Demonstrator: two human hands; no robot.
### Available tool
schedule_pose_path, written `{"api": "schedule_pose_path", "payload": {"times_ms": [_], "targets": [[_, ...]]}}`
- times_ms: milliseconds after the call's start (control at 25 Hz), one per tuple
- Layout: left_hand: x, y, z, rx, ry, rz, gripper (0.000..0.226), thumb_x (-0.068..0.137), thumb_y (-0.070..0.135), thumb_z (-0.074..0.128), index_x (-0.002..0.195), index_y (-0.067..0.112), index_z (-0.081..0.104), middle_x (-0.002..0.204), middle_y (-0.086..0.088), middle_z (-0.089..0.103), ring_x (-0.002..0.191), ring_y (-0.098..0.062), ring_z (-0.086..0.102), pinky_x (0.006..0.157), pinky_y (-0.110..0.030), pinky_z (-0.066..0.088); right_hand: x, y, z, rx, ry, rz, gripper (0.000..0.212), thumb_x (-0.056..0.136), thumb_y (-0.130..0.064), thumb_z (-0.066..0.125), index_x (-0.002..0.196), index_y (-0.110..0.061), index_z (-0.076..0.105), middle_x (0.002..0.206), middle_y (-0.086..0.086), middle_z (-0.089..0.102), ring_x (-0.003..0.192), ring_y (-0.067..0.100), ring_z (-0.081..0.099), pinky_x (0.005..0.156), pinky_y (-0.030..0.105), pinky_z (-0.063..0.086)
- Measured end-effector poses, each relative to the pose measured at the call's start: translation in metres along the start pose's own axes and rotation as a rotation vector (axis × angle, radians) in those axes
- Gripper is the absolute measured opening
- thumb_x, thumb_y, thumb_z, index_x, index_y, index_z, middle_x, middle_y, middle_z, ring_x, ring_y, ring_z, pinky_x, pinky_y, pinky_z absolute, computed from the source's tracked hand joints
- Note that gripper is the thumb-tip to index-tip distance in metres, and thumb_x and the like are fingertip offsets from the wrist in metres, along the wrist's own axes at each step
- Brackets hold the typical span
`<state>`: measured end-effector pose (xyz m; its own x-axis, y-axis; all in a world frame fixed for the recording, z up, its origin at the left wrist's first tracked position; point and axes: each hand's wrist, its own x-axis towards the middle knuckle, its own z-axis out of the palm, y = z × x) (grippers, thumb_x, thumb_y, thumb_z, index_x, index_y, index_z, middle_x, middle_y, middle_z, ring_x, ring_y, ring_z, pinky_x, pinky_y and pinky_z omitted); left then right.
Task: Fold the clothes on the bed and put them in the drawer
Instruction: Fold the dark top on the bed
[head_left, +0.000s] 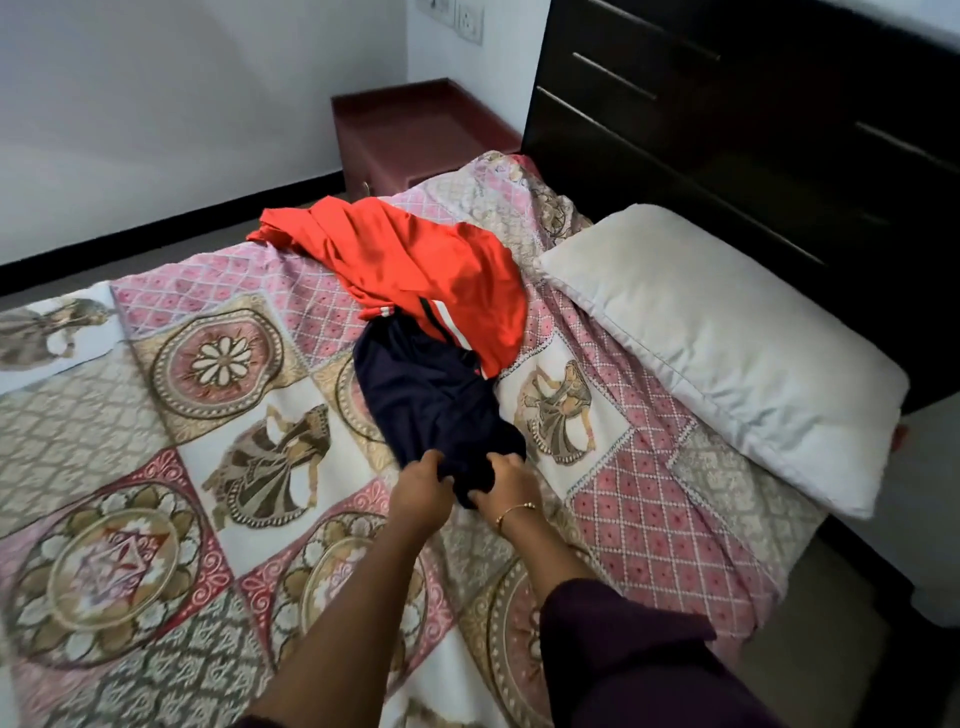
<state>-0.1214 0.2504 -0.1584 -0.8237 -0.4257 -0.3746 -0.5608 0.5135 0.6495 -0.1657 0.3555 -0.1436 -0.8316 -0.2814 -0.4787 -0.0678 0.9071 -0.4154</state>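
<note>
Nearest, the left hand (422, 480) and right hand (505, 480) each pinch the near edge of the navy garment (431, 400) (shorts, perhaps). Best lift it clear of the orange shirt (415, 265) overlapping its far end, left of the pillow (727, 353), then spread it flat on the bedspread (156, 415).

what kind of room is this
Most likely a bedroom in a home: a bed with a patterned bedspread and a white pillow, a dark headboard behind it, and a small reddish bedside cabinet against the wall.
</note>
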Motion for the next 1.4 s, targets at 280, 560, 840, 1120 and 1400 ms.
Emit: {"api": "schedule_pose_path", "payload": {"times_ms": [280, 560, 840, 1120, 1400], "targets": [[0.039, 0.026, 0.026, -0.959, 0.037, -0.450, 0.038, 0.094, 0.038, 0.054, 0.115, 0.008, 0.047, 0.102, -0.009, 0.059, 0.089, -0.023, 0.059, 0.078, -0.039, 0.052, 0.039, -0.006, -0.026, 0.614, -0.079, 0.063, 0.021, 0.087, -0.006, 0.053, 0.101, 0.001, 0.067, 0.097, 0.015, 0.066, 0.100, 0.034, 0.060, 0.084, 0.037, 0.047], [0.004, 0.148, -0.042, -1.432, -0.002, -0.332, 0.056, 0.090, 0.063, 0.037, 0.081, 0.013, 0.059, 0.056, -0.001, 0.054, 0.048, -0.011, 0.046, 0.044, -0.017, 0.036, 0.002, -0.044, -0.166, 1.466, -0.240, -0.095, 0.031, 0.094, -0.004, 0.035, 0.077, -0.011, 0.060, 0.054, -0.001, 0.063, 0.047, 0.009, 0.059, 0.047, 0.019, 0.045], [-0.057, 0.279, -0.167, -1.284, 0.276, -0.028, 0.036, 0.097, 0.000, 0.027, 0.068, 0.008, 0.047, 0.047, -0.006, 0.049, 0.039, -0.011, 0.050, 0.045, -0.014, 0.039, -0.060, -0.082, -0.297, 1.385, -0.298, -0.303, 0.031, 0.099, -0.014, 0.033, 0.078, -0.007, 0.055, 0.046, 0.001, 0.058, 0.036, 0.006, 0.054, 0.038, 0.016, 0.042], [-0.195, 0.333, -0.258, -1.076, 0.267, 0.258, 0.032, 0.090, 0.010, 0.039, 0.062, 0.012, 0.054, 0.048, -0.001, 0.054, 0.044, -0.012, 0.051, 0.048, -0.020, 0.040, -0.094, -0.103, -0.326, 0.526, -0.046, -0.665, 0.049, 0.089, -0.013, 0.053, 0.136, -0.005, 0.041, 0.116, 0.003, 0.043, 0.111, 0.012, 0.045, 0.095, 0.019, 0.035], [-0.276, 0.321, -0.313, -1.204, 0.489, 0.355, 0.043, 0.092, 0.017, 0.040, 0.051, 0.015, 0.053, 0.042, 0.003, 0.049, 0.042, -0.011, 0.048, 0.051, -0.023, 0.038, -0.146, -0.142, -0.317, 0.607, -0.272, -0.661, 0.022, 0.094, -0.009, 0.047, 0.077, -0.012, 0.060, 0.071, 0.012, 0.056, 0.065, 0.019, 0.049, 0.055, 0.031, 0.040]]}}
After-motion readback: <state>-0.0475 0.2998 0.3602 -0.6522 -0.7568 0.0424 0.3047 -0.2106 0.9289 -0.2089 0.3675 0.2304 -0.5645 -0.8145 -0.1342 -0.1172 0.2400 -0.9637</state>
